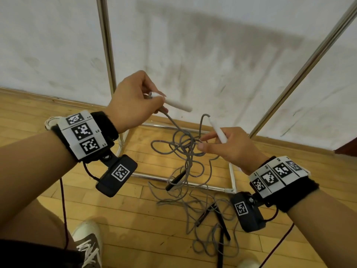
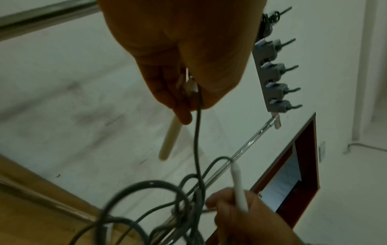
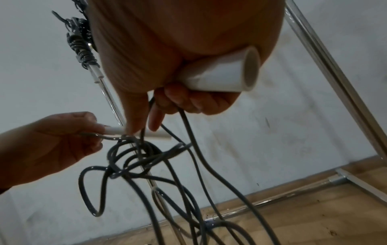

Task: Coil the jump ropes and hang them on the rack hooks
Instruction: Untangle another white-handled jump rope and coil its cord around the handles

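Two white handles are up, one gripped in the left hand (image 1: pixel 133 102) and one in the right hand (image 1: pixel 229 146), with the grey rope (image 1: pixel 185 151) hanging knotted between and below them, nearer the right fingers (image 1: pixel 209 135), tail piled on the floor (image 1: pixel 135 219).

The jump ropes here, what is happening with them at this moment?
A person is untangling a grey jump rope. The left hand grips one white handle; the right hand holds the other white handle and pinches a strand at the knot. The cord hangs between them in a snarl, down to more rope on the wooden floor. The rack hooks on the wall are mostly empty.
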